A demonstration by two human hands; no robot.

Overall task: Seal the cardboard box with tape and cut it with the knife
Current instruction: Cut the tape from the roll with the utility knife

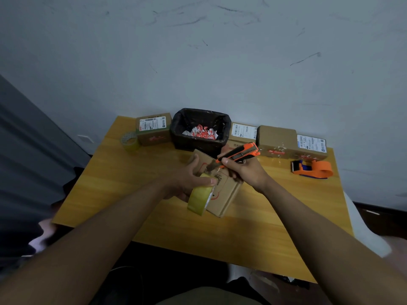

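A small cardboard box (224, 194) sits tilted at the middle of the yellow wooden table (123, 177). Against the box's near left side is a yellowish tape roll (199, 198), gripped by my left hand (187, 179) with the thumb on top of it. Fingers of that hand also reach behind the box's far edge. My right hand (244, 170) holds an orange and black utility knife (239, 153). The knife's tip points down and left, at the box's top beside the roll. The blade tip itself is too small to make out.
Along the table's back edge stand a labelled box (153, 128), a black-lined bin (200, 128) with red and white scraps, and more labelled boxes (277, 139). A second tape roll (130, 140) lies back left. An orange tape dispenser (312, 169) lies at the right.
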